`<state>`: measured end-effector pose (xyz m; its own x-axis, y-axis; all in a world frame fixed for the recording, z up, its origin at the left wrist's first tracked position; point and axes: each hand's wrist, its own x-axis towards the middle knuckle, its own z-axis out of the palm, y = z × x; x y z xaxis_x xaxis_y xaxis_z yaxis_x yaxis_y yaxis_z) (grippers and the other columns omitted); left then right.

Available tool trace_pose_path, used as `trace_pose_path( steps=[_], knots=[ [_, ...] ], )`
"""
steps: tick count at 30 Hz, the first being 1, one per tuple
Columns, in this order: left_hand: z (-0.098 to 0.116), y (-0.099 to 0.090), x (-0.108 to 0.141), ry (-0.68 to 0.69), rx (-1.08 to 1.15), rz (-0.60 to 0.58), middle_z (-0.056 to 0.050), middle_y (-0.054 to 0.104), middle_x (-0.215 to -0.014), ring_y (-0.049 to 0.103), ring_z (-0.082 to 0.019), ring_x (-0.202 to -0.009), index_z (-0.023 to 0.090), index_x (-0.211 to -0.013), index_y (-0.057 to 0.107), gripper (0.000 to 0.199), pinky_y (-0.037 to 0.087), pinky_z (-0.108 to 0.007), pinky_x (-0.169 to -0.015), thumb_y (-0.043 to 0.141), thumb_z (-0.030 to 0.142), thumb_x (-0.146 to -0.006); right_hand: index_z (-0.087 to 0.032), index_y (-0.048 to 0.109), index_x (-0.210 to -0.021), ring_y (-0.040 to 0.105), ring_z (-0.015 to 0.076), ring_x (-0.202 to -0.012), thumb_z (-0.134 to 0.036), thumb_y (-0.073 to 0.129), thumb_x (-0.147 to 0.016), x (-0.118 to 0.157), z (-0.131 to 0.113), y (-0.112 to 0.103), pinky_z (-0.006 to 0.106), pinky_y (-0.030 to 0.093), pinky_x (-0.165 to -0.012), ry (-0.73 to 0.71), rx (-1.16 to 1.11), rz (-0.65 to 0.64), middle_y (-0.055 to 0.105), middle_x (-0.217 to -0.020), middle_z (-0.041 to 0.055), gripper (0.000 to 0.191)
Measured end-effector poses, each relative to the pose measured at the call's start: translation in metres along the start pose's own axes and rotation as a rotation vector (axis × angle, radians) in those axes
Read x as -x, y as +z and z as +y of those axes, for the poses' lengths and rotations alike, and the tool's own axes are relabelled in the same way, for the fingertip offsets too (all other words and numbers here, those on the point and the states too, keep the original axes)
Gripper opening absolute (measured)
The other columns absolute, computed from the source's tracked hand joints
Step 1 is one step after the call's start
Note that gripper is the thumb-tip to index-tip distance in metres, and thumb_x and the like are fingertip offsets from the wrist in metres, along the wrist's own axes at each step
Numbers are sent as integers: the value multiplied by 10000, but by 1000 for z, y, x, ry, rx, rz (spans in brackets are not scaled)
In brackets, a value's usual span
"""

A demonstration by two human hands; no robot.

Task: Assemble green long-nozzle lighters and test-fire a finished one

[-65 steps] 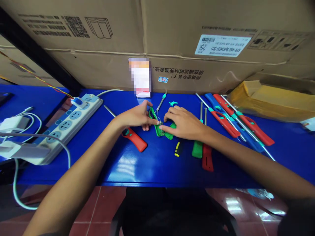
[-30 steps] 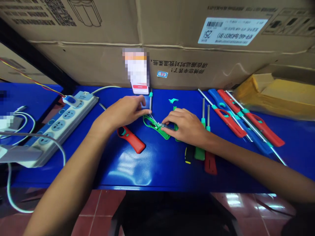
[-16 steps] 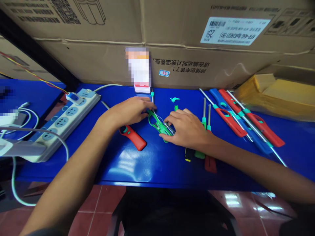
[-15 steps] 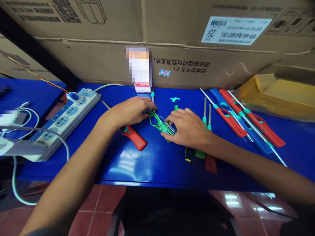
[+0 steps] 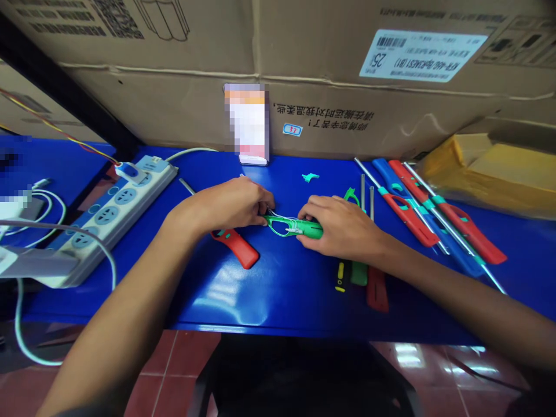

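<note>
Item: one bright green plastic lighter housing (image 5: 304, 229), lying flat and crosswise at your 12 o'clock on the glossy blue table (image 5: 208, 289), a thin silver wire (image 5: 282, 218) running along its open loop. Your left hand (image 5: 232, 204): fingers bunched, tips at the looped end; whether they pinch the housing or wire, you cannot tell. Your right hand (image 5: 341, 226): fingers pressed together, resting over the housing's right end. From the housing: small teal plastic piece (image 5: 310, 177) at 12 o'clock; red-and-teal lighter handle (image 5: 234, 249) at 8 o'clock; white power strip (image 5: 113, 217) at 9 o'clock; long red and blue lighters (image 5: 434, 214) at 3 o'clock.
</note>
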<state>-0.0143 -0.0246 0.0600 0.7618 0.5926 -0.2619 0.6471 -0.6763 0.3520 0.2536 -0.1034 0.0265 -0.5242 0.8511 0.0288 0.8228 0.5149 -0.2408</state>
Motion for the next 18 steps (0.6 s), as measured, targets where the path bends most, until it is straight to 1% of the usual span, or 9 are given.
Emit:
trace_pose_path(
  steps=[2,3,5,8,10,14,16,18],
  knots=[
    [-8,0,0,-23,-24,20,-31,807,-932,706,-192,-796,250,-1133,867,227,468,-329,-766,767,314,-940,-234,769,-1134,736,288,-1058,-368,789,-983,-4,3,2,434,483,-948,-24,-37,16,797,-1172,66,203],
    [-13,1,-1,-22,-29,39,-40,803,-975,716,-202,-840,254,-1147,868,241,482,-334,-800,780,338,-939,-239,776,-1148,736,284,-1066,-355,781,-994,-7,5,2,430,482,-948,-35,-55,17,798,-1169,61,193],
    [-23,1,-1,-4,-30,93,-71,790,-1135,727,-236,-1004,248,-1185,863,288,511,-350,-922,798,377,-936,-248,786,-1183,734,283,-1091,-327,770,-1010,-13,9,4,428,485,-956,-42,-78,26,800,-1173,56,191],
    [-36,1,-1,15,-38,160,-96,752,-1262,679,-284,-1208,244,-1211,860,346,502,-386,-1078,828,403,-906,-240,791,-1237,726,303,-1162,-285,759,-1025,-25,17,4,442,502,-996,-48,-64,63,801,-1218,76,218],
    [-42,0,-1,23,-41,168,-95,758,-1263,676,-279,-1226,235,-1204,852,321,496,-390,-1107,791,389,-929,-221,793,-1264,717,320,-1208,-285,762,-1032,-33,21,4,456,513,-1038,-70,-53,68,797,-1234,98,243],
    [-46,-2,2,-7,-20,138,-83,784,-1217,708,-258,-1164,234,-1176,841,279,505,-374,-1069,721,379,-970,-235,806,-1262,716,319,-1211,-371,803,-1018,-38,29,-1,464,540,-1059,-98,-139,21,783,-1232,95,279],
    [-44,-3,4,-39,-26,130,-91,779,-1255,704,-275,-1174,241,-1192,844,299,497,-394,-1083,752,393,-951,-250,805,-1278,711,314,-1231,-377,814,-1000,-37,33,-4,469,539,-1093,-117,-200,-3,773,-1252,85,306],
    [-38,-2,4,-60,-52,152,-107,757,-1348,677,-316,-1234,257,-1268,838,389,480,-441,-1122,819,414,-912,-255,793,-1324,691,316,-1291,-326,830,-965,-35,39,-8,481,513,-1168,-159,-230,-42,754,-1308,85,367]
  ],
)
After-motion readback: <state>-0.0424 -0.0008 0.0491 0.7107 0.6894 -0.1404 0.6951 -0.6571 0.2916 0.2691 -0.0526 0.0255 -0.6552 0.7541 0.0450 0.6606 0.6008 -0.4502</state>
